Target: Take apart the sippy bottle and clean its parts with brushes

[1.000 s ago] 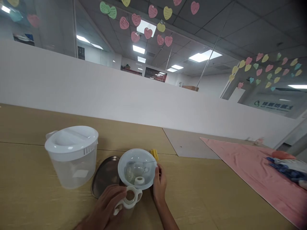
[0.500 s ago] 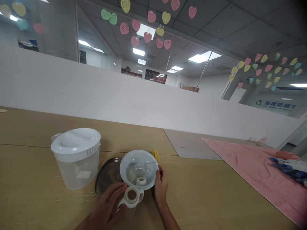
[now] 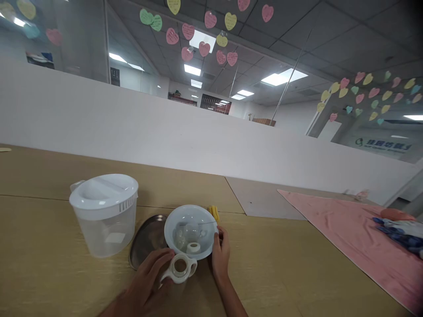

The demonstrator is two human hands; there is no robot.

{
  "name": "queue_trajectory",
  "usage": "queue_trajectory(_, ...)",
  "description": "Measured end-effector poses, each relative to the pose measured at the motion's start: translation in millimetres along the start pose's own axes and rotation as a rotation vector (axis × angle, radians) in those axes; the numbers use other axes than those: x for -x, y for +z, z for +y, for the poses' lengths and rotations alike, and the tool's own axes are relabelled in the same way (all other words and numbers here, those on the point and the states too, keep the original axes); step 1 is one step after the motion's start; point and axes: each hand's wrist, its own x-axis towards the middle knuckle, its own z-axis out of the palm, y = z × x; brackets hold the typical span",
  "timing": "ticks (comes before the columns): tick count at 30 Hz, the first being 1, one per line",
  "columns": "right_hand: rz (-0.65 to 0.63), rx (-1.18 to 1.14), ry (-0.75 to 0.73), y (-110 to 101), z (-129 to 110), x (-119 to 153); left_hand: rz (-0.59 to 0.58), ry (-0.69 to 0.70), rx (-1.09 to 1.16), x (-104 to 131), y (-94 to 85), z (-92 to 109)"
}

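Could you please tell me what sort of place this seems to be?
Probably an office or activity room: ceiling light panels, heart-shaped notes stuck on the glass, and a partly legible sign behind it suggest so.

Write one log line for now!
Left hand: holding white plastic ring with handles; right hand: gripping pale round plastic bowl; beside bowl: curved dark metal tray

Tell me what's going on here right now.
A person's left hand holds a white plastic ring-shaped piece with a loop handle in front of a pale round bowl. The right hand grips the bowl's rim. Clear rounded pieces and a small white ring lie inside it. A dark metal tray sits beside the bowl.
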Motion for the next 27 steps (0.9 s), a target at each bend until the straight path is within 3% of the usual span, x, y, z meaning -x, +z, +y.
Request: queue_trajectory(27,-0.002,0.001,0.005,-1.1,-2.7,-1.4,0.019,-0.001,0.004,-5.7,-3.4,7.3)
